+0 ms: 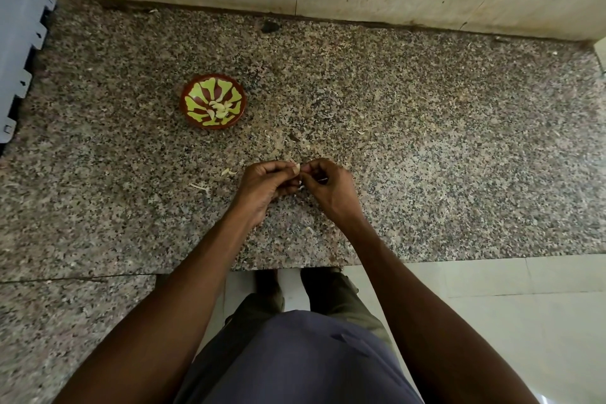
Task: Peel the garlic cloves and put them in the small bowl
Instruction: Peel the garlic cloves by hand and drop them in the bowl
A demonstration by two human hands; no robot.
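I have the garlic clove (296,168) pinched between both sets of fingers, left hand (265,184) and right hand (328,187) curled tight and meeting at their tips, so one side steadies while the other picks at the skin. I judge the peeling is under way. The small bowl (213,101) sits beyond my fingers and off to the left, well apart, with peeled cloves (219,109) already inside. Skin scraps (228,171) lie on the surface just left of my fingers.
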